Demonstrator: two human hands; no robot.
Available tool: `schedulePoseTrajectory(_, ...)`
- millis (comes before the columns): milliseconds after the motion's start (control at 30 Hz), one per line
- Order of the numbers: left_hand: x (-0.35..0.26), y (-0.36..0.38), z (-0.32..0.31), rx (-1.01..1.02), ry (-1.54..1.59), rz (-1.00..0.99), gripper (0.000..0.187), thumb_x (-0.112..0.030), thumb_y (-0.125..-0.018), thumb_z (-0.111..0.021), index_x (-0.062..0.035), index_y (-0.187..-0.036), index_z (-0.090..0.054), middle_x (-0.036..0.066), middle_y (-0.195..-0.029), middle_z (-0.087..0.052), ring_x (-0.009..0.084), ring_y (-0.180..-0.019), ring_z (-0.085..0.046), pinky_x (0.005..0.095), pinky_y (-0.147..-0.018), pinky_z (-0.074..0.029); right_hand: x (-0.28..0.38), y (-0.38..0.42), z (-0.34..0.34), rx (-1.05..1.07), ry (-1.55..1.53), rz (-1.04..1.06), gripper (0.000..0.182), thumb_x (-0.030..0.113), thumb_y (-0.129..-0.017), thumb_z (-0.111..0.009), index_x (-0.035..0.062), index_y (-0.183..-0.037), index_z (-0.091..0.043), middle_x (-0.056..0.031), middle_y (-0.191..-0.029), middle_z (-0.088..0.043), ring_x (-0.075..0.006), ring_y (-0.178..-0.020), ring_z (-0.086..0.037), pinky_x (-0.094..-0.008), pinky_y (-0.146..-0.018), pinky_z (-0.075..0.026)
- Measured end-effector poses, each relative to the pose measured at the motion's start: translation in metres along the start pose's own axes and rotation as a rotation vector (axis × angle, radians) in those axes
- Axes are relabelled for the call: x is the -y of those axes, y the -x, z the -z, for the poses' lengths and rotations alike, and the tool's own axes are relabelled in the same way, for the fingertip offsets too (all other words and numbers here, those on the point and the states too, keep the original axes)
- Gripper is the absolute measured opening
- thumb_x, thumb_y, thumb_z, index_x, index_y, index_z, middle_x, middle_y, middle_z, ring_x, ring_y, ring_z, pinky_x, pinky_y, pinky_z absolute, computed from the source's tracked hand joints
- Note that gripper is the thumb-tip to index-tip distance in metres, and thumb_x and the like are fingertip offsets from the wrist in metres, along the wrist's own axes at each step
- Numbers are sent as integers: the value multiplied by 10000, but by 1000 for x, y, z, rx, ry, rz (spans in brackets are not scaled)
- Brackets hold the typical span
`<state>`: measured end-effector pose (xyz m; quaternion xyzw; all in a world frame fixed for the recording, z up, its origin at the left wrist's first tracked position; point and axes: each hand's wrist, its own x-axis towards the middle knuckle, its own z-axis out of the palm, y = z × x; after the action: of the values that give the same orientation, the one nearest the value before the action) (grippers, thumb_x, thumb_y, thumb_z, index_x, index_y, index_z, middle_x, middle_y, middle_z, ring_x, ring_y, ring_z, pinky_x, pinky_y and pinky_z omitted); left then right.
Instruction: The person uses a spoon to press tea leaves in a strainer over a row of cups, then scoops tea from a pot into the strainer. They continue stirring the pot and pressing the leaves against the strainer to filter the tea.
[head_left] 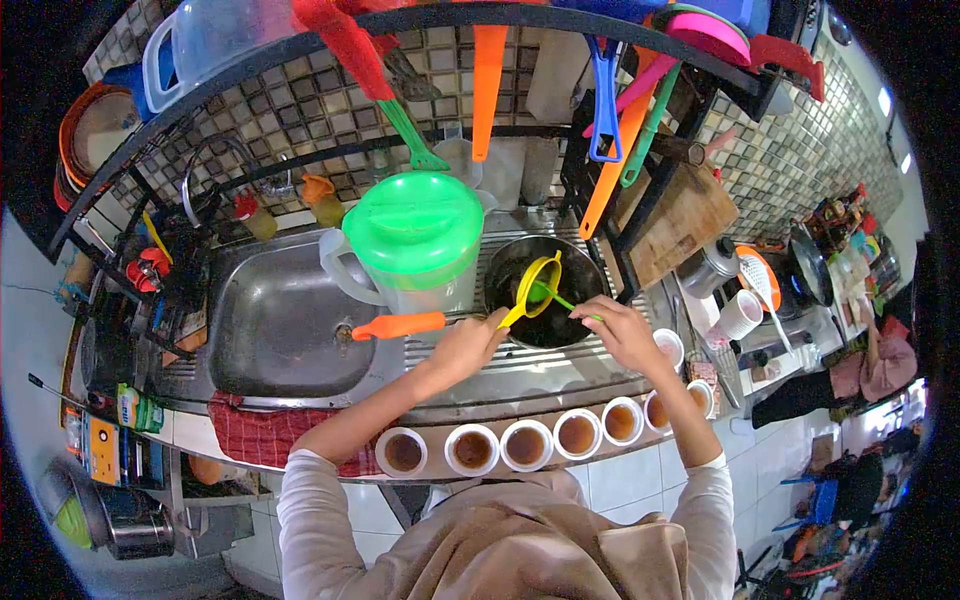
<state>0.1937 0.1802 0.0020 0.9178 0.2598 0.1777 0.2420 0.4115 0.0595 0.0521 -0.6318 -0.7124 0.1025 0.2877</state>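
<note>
My left hand (pixel 470 346) is closed round the handle of a yellow strainer (pixel 546 268), its bowl tilted over a dark pot (pixel 508 262). In my right hand (pixel 618 334) is the thin handle of a green ladle (pixel 562 298); its head overlaps the strainer's bowl. Dark contents show inside the pot, which stands on the ribbed metal drainboard. Along the counter's front edge, below both hands, runs a row of several white cups (pixel 472 449) with brown liquid in them. Another white cup (pixel 668 346) stands right beside my right hand.
Left of the pot stands a clear pitcher with a green lid (pixel 412 222). An orange-handled utensil (pixel 400 325) reaches over the sink (pixel 290 372). A red checked cloth (pixel 262 432) hangs at the counter edge. Utensils dangle overhead from a rack (pixel 440 20). A person (pixel 880 365) is at far right.
</note>
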Motion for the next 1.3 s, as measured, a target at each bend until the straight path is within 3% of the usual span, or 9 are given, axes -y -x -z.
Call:
schedulePoseTrajectory(200, 0, 0, 2, 25, -123, -41, 318, -201, -825, -458, 4, -1068, -442, 192, -548, -533, 364, -520, -546, 458, -453, -426, -5, 3, -3, -120, 17, 38, 179, 192, -831, -458, 86, -928, -566, -84, -879, -555, -274, -775, -558, -333, -655, -441)
schedulePoseTrajectory(300, -4, -2, 5, 65, -139, -6, 319, -230, -828, -452, -50, -1092, -445, 191, -545, -526, 372, -521, -541, 464, -463, -429, -11, 5, 0, -4, -76, -5, 186, 196, -837, -450, 75, -918, -567, -103, -887, -565, -275, -792, -558, -338, -668, -441)
schedulePoseTrajectory(400, -7, -7, 6, 88, -124, 48, 280, -225, -827, -449, -43, -1040, -467, 190, -559, -537, 372, -537, -549, 471, -481, -437, -23, 4, -5, -193, -13, -43, 190, 199, -840, -450, 69, -910, -570, -115, -852, -582, -281, -754, -567, -342, -644, -445)
schedulePoseTrajectory(500, -6, -15, 1, 98, -149, 54, 257, -218, -821, -455, -25, -989, -479, 201, -586, -545, 376, -570, -557, 480, -507, -443, -25, 4, -10, -204, 73, -221, 208, 211, -844, -449, 52, -890, -575, -132, -756, -596, -294, -683, -575, -352, -606, -445)
schedulePoseTrajectory(767, 2, -30, -12, 193, -102, 77, 219, -172, -803, -460, 8, -920, -505, 231, -652, -555, 392, -625, -552, 481, -578, -445, -42, 1, -18, -280, -287, -415, 197, 161, -836, -442, 26, -876, -580, -88, -633, -609, -128, -523, -564, -243, -481, -407)
schedulePoseTrajectory(867, 5, -28, -10, 183, -26, 37, 231, -170, -804, -452, 7, -944, -501, 234, -651, -551, 396, -625, -547, 484, -581, -439, -32, -7, -19, -324, -206, -339, 195, 143, -835, -431, 30, -877, -583, -78, -624, -608, -105, -507, -546, -223, -464, -389)
schedulePoseTrajectory(1033, 4, -27, -10, 169, -23, 43, 242, -171, -801, -457, 5, -963, -500, 235, -641, -548, 398, -620, -545, 488, -584, -433, -12, -18, -27, -295, -59, -182, 193, 209, -832, -470, 58, -886, -576, -117, -720, -604, -283, -614, -579, -353, -536, -448)
schedulePoseTrajectory(1167, -2, -26, -6, 161, -28, 77, 236, -174, -798, -468, 1, -952, -506, 235, -642, -549, 399, -621, -545, 488, -577, -435, -6, -22, -31, -203, 129, -45, 200, 232, -832, -467, 72, -886, -573, -100, -853, -587, -297, -683, -573, -387, -582, -457)
schedulePoseTrajectory(1300, 2, -27, -12, 143, -27, 65, 230, -176, -799, -472, -2, -944, -513, 233, -644, -551, 400, -620, -545, 487, -573, -436, -1, -22, -32, -151, -47, 6, 184, 167, -834, -467, 17, -875, -564, -134, -857, -580, -317, -744, -558, -352, -635, -443)
